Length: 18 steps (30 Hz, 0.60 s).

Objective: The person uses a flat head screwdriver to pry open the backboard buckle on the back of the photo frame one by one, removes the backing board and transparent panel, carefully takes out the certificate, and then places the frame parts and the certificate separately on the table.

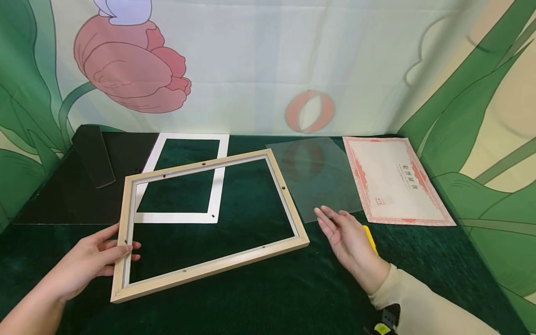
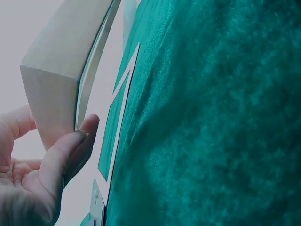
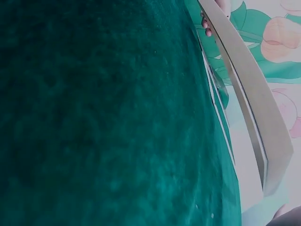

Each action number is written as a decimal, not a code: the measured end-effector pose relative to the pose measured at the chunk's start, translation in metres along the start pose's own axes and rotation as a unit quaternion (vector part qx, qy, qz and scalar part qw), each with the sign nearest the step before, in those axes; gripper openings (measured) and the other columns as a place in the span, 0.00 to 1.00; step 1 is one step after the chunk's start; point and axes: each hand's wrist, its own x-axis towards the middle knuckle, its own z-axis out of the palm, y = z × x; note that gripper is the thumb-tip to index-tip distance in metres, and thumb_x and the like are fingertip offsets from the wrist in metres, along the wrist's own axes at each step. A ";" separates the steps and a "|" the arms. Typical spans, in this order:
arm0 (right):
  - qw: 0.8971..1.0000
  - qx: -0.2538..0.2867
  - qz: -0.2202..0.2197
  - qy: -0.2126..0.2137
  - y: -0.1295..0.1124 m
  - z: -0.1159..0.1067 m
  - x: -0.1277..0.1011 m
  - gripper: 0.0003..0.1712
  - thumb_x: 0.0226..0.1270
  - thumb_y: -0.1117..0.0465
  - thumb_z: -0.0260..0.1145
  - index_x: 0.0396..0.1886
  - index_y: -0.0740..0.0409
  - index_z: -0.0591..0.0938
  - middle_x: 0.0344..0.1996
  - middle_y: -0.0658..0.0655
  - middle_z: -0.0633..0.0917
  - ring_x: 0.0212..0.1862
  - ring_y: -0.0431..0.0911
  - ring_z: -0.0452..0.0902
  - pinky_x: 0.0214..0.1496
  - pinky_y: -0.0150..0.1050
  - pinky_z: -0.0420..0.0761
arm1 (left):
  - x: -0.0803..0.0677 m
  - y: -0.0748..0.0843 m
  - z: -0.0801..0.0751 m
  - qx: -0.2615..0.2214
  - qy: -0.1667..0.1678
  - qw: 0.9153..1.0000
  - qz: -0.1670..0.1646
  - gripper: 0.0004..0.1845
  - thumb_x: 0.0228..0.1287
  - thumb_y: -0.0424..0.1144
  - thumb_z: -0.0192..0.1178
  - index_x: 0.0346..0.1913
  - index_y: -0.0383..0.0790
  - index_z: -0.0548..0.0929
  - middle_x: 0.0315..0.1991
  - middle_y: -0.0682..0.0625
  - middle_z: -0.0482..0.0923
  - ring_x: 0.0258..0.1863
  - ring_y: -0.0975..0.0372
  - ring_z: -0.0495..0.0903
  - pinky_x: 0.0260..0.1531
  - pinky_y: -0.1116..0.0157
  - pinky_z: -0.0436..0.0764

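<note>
My left hand (image 1: 90,260) grips the left side of a light wooden picture frame (image 1: 209,270), its thumb on the near face and fingertips showing inside the opening. The frame is held tilted above the green cloth, and I can see through it. Up close in the left wrist view, thumb and fingers pinch the frame's wooden edge (image 2: 51,89). My right hand (image 1: 349,235) is raised with extended fingers, apart from the frame's right corner and holding nothing. Its fingertips appear over the near edge of a clear sheet (image 1: 331,186); contact cannot be told.
A white mat border (image 1: 176,217) lies behind the frame. At left is a black backing board (image 1: 54,200) with a stand leg (image 1: 94,158). A red-bordered certificate (image 1: 395,186) lies at right. Something yellow (image 1: 370,239) shows behind my right hand. A printed curtain (image 1: 259,70) closes the back.
</note>
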 end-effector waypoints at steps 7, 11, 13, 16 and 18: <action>0.999 0.012 0.002 -0.033 0.010 0.001 0.007 0.41 0.65 0.63 0.46 0.61 0.46 0.26 0.60 0.57 0.58 0.53 0.46 0.66 0.52 0.36 0.66 | -0.001 -0.001 -0.002 0.002 0.002 1.000 0.006 0.39 0.59 0.41 0.50 0.64 0.34 0.39 0.49 0.31 0.67 0.39 0.54 0.76 0.32 0.56 0.76; 0.996 -0.088 0.021 -0.024 0.014 0.003 0.009 0.28 0.66 0.60 0.44 0.60 0.55 0.43 0.58 0.55 0.64 0.53 0.45 0.66 0.53 0.36 0.65 | -0.003 -0.003 -0.007 0.000 0.008 1.000 0.003 0.38 0.60 0.41 0.50 0.64 0.33 0.38 0.49 0.31 0.67 0.39 0.55 0.76 0.32 0.56 0.76; 0.988 -0.148 0.041 -0.009 0.016 0.004 0.010 0.23 0.67 0.59 0.44 0.57 0.59 0.51 0.54 0.56 0.67 0.51 0.45 0.67 0.52 0.35 0.66 | -0.005 -0.004 -0.009 0.000 0.010 1.000 0.001 0.39 0.60 0.40 0.50 0.64 0.32 0.38 0.49 0.31 0.67 0.39 0.55 0.76 0.32 0.56 0.76; 0.978 -0.197 0.068 0.002 0.019 0.003 0.012 0.24 0.66 0.59 0.44 0.59 0.61 0.52 0.48 0.57 0.69 0.44 0.44 0.70 0.49 0.34 0.68 | -0.005 -0.004 -0.010 -0.005 0.007 1.000 0.004 0.38 0.60 0.40 0.49 0.64 0.33 0.37 0.49 0.31 0.67 0.39 0.55 0.76 0.32 0.56 0.76; 0.975 -0.206 0.083 0.001 0.021 0.003 0.013 0.24 0.66 0.59 0.45 0.59 0.61 0.54 0.47 0.58 0.68 0.40 0.43 0.70 0.48 0.34 0.69 | -0.005 -0.003 -0.010 -0.006 0.002 1.000 0.007 0.38 0.60 0.40 0.49 0.64 0.33 0.38 0.49 0.32 0.67 0.40 0.55 0.76 0.32 0.56 0.76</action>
